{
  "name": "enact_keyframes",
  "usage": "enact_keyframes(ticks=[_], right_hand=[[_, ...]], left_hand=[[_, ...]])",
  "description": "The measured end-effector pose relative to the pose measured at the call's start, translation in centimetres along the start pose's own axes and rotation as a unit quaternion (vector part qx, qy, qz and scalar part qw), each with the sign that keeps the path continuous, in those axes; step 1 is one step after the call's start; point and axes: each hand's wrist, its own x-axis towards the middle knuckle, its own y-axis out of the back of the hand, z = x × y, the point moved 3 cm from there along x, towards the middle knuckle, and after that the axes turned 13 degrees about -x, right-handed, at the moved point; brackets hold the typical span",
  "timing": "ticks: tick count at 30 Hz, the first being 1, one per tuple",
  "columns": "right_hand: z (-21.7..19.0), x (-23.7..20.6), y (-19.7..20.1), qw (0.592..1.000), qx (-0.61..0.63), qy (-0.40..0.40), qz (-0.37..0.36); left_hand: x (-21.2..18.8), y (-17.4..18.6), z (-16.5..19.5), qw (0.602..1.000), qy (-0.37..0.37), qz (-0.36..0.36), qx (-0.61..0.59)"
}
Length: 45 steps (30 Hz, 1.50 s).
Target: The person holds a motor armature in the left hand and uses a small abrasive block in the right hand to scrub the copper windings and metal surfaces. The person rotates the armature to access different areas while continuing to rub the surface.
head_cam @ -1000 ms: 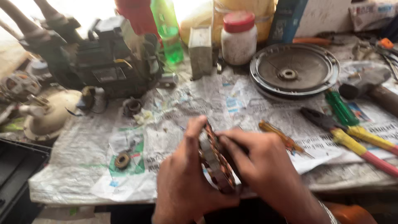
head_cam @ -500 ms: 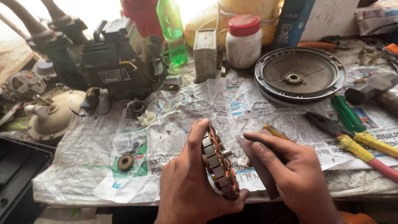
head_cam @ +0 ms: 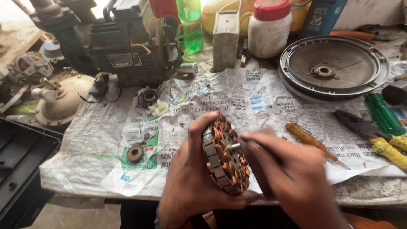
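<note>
My left hand (head_cam: 190,178) grips a round motor stator (head_cam: 224,154) with copper windings, held on edge above the near side of the newspaper-covered bench (head_cam: 254,97). Its thumb lies over the top of the rim. My right hand (head_cam: 292,178) is beside the stator on the right, fingers closed around the short metal shaft at its centre. The right hand is slightly blurred.
A round grey motor cover (head_cam: 335,68) lies at the back right. An amber-handled screwdriver (head_cam: 309,138), green screwdriver (head_cam: 383,114) and yellow-handled pliers (head_cam: 373,138) lie to the right. A dark pump motor (head_cam: 127,46), white jar (head_cam: 269,29), green bottle (head_cam: 193,25) and bearing (head_cam: 135,153) are also there.
The stator has turned more face-on and risen a little. My right hand has moved in from the side and closed on its centre shaft.
</note>
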Motion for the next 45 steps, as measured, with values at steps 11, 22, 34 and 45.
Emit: enact_keyframes(ticks=[11, 22, 34, 45], right_hand=[[-2.5, 1.8, 0.2, 0.996, 0.031, -0.088, 0.005], [-0.5, -0.1, -1.4, 0.999, 0.019, -0.032, 0.025], [-1.3, 0.6, -1.5, 0.996, 0.037, -0.077, 0.024], [-0.7, 0.2, -1.9, 0.993, 0.028, -0.108, 0.027]], left_hand=[[0.1, 0.2, -0.3, 0.998, -0.010, 0.004, -0.065], [-0.6, 0.0, -0.7, 0.995, -0.011, 0.011, -0.102], [-0.4, -0.2, -0.2, 0.998, -0.001, 0.011, -0.070], [-0.2, 0.1, 0.4, 0.996, -0.084, 0.017, -0.027]])
